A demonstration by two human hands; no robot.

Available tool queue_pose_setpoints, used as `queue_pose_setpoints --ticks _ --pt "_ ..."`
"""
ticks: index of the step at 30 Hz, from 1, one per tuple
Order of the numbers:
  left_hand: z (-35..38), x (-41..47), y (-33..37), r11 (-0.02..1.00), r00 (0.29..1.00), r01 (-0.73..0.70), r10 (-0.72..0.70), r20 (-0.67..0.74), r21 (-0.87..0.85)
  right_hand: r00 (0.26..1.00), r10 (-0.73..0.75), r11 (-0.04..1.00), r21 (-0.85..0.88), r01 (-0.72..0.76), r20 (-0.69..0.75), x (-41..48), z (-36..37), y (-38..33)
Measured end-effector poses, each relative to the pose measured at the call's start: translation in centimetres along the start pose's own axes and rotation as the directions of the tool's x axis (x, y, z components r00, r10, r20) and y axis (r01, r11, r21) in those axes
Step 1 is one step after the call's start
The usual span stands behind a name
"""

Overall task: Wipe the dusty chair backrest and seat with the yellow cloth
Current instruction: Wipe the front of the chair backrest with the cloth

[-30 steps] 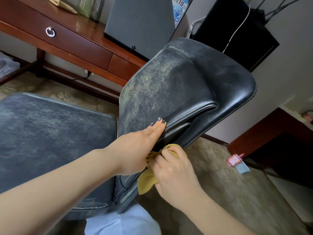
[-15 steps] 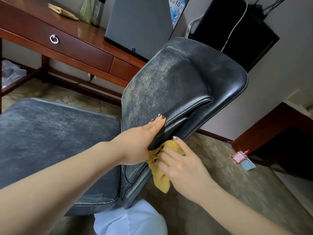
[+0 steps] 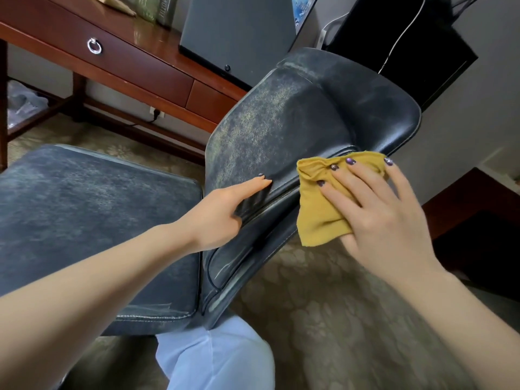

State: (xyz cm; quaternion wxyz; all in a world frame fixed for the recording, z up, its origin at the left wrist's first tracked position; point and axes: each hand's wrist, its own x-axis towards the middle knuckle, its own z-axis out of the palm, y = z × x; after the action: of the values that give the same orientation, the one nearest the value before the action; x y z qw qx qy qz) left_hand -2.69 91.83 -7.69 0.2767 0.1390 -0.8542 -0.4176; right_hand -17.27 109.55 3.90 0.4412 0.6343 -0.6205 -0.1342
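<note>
The left hand [image 3: 222,212], fingers straight, steadies the dusty black leather backrest [image 3: 281,122] so the right hand [image 3: 382,212], fingers spread, presses the yellow cloth [image 3: 320,212] on its edge.

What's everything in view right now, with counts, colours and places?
backrest: one, dusty black leather, centre, tilted
seat: one, dusty black, left
cloth: one, yellow, on backrest's right edge
desk: one, reddish-brown wood, behind chair
grey panel: one, on desk
black box: one, upper right, white cable across it
carpet: one, beige patterned, floor
trouser leg: one, pale blue, bottom centre
left hand: flat on backrest's front
right hand: fingers spread, pressing cloth to backrest
</note>
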Motion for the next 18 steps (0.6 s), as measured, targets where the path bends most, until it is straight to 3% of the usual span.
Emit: queue_pose_setpoints --ticks 3,8,11,18 --pt "0.2 -0.6 -0.4 0.998 0.998 0.058 -0.058 0.014 0.003 0.999 0.047 0.995 0.086 -0.045 -0.018 -0.5 1.2 -2.0" --pt "-0.2 -1.1 -0.1 0.996 0.992 0.087 -0.084 0.092 -0.028 0.999 -0.045 0.98 0.195 0.046 -0.01 -1.8 4.3 -6.4" --pt "-0.3 -1.0 -0.5 0.997 0.99 0.076 -0.077 0.118 0.009 0.999 0.003 0.967 0.254 0.008 -0.04 -1.7 5.6 -8.2" --pt "0.2 -0.8 -0.8 0.998 0.992 0.063 -0.063 0.106 0.004 0.996 0.027 0.956 0.293 -0.002 -0.08 -1.1 6.3 -9.4"
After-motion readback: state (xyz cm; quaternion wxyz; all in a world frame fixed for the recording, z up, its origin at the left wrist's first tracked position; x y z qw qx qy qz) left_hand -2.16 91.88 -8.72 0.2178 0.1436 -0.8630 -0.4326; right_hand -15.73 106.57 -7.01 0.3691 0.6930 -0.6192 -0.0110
